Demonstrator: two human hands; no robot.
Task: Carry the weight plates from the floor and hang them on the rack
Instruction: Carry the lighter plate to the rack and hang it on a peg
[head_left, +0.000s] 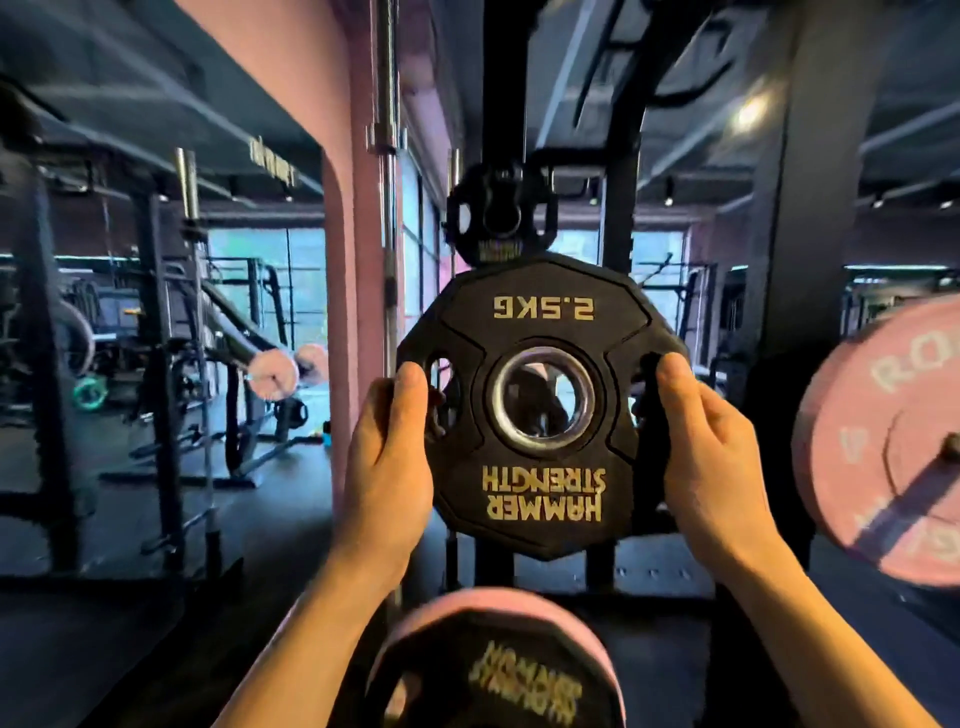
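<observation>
In the head view we hold a black weight plate (540, 405) upright in front of us, at about chest height, with both hands. Our left hand (389, 462) grips the left edge: the thumb lies on the front face beside the left grip hole and the other fingers curl behind the plate. Our right hand (701, 457) grips the right edge in the same manner, thumb on the front near the right grip hole. The gold letters on the plate read upside down, "2.5KG" on top and "HAMMER STRENGTH" below. Through its steel-ringed centre hole we see part of the black rack (618, 218) behind it. Just above our plate, a smaller black plate (501, 213) hangs on the rack. Lower, near our forearms, a black plate with a pink rim (498, 670) appears, blurred. At the right a large pink plate (893, 441) sits on a peg.
</observation>
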